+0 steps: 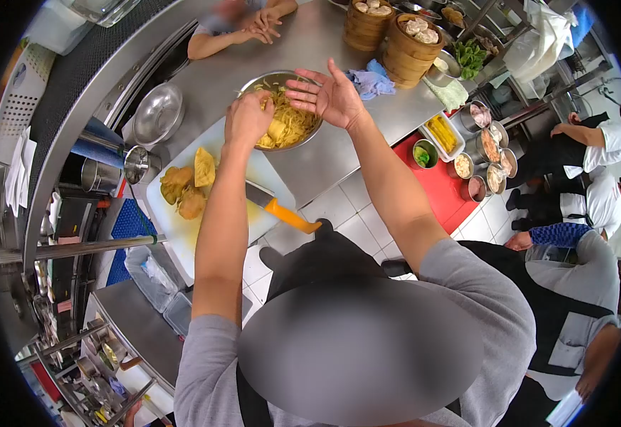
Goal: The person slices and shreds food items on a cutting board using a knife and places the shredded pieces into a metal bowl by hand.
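Note:
A metal bowl (297,146) holds a heap of yellow shreds (297,117). Over its left side, my left hand (248,119) has its fingers curled down toward the shreds; whatever lies under the fingertips is hidden. My right hand (327,98) is palm up over the bowl's right rim, fingers spread and holding nothing. Left of the bowl, a white cutting board (175,240) carries a yellow wedge (204,167) and brownish-yellow chunks (176,181). A knife with an orange handle (292,215) sticks out past the board's right edge, its blade partly behind my left forearm.
Bamboo steamers (403,60) with dumplings and a blue cloth (372,80) stand at the back right. Small tubs of ingredients (492,146) sit on a red surface. An empty metal bowl (158,112) is left. Another person's hands (259,25) rest across the counter; co-workers stand right.

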Demonstrator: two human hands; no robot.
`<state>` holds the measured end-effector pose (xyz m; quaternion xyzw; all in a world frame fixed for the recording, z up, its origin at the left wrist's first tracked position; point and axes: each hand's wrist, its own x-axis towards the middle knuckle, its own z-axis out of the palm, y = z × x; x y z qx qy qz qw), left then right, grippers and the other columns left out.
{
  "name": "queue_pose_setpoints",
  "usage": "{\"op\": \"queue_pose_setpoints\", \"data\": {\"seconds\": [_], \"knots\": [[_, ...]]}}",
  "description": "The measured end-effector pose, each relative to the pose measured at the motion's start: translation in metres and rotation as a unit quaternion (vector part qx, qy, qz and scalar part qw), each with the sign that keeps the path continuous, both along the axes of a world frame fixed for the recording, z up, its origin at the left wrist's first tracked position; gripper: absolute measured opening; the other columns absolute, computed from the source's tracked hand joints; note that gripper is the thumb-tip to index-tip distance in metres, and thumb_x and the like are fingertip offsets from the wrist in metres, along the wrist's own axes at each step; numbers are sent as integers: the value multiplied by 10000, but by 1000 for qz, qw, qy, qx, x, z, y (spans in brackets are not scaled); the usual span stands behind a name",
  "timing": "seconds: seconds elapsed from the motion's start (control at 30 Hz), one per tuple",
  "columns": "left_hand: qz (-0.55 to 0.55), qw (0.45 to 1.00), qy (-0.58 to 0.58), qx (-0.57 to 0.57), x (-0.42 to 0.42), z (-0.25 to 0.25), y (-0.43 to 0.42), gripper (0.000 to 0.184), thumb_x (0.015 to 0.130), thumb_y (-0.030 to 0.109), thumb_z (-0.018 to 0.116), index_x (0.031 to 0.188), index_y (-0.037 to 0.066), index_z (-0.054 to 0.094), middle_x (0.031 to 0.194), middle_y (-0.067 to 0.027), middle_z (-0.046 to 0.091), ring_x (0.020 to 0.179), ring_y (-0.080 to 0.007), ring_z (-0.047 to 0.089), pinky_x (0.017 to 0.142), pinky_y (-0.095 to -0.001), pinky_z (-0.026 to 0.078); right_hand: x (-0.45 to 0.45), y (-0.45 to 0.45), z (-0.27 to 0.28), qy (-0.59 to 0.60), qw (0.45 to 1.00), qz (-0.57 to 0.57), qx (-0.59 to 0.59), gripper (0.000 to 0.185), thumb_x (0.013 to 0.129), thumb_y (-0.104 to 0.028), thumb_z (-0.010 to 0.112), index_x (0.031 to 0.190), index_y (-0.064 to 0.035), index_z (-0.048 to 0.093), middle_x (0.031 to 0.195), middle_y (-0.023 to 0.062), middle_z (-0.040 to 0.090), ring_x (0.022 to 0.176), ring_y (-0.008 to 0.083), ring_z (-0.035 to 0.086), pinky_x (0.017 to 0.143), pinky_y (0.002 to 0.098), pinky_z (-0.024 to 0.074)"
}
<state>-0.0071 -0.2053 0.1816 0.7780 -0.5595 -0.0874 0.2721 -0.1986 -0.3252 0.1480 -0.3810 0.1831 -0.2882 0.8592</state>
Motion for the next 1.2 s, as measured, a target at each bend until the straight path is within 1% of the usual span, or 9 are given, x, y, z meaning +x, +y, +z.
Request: {"op": "queue_pose_setpoints", "data": {"seconds": [0.1,0.2,0.27,0.37,0.43,0.53,0.73,0.8,1.2], "knots": [[-31,997,-12,-74,-14,7,-2,310,949,221,671,1209,76,758,1201,-163,750,1094,-356,717,966,-426,553,-8,1,5,-93,993,30,70,973,1002,-779,375,1582,2,340,1561,307,441,1360,424,538,1119,548,475],[-36,997,11,-63,-12,-3,-6,302,902,215,713,1163,78,779,1156,-159,759,1099,-354,705,1020,-463,517,-11,5,21,-140,983,31,116,780,1021,-655,532,1414,20,525,1362,262,610,1180,380,657,977,511,568],[-39,998,-27,34,-2,-10,-2,341,888,225,730,1199,89,764,1238,-141,732,1185,-342,663,1067,-474,479,-8,2,28,69,986,-139,-66,395,990,-370,727,1099,-2,630,991,153,676,857,269,717,767,402,609],[-62,979,-94,170,7,-21,6,456,856,245,764,1291,114,715,1384,-100,660,1342,-318,556,1146,-501,402,-6,0,46,48,938,-302,-165,221,884,-122,796,877,-62,583,804,47,587,662,169,647,647,334,576],[-85,968,-123,203,9,-29,5,532,839,255,781,1347,129,683,1447,-77,615,1413,-307,492,1178,-516,361,5,3,26,136,903,-342,-219,276,845,-127,788,1056,2,664,911,146,707,786,274,725,753,385,600],[-174,944,-184,210,11,-40,0,663,781,241,827,1400,129,617,1442,-79,598,1411,-319,466,1176,-517,347,11,31,1,301,733,-184,-582,652,821,-196,789,1429,-36,613,1233,304,707,1155,436,694,997,429,531],[-168,935,-235,205,15,-51,-5,773,706,196,904,1404,163,575,1341,-73,637,1358,-312,503,1148,-539,353,-17,122,20,395,837,-242,-293,376,861,-151,751,1213,-23,718,1186,245,716,1146,382,664,978,437,528],[-190,934,-249,172,21,-57,-4,689,710,173,898,1336,165,610,1347,-61,638,1345,-304,513,1137,-546,356,-21,157,-10,348,752,-293,-477,242,876,-113,731,1100,-22,724,1043,219,716,1036,377,673,906,446,546],[-254,956,7,149,22,-52,2,474,820,176,802,1275,134,680,1186,-197,731,1172,-351,672,1046,-452,497,22,268,-72,505,638,-1,-582,309,915,-171,669,1188,-36,621,1052,209,687,1073,393,674,936,490,552]]}}
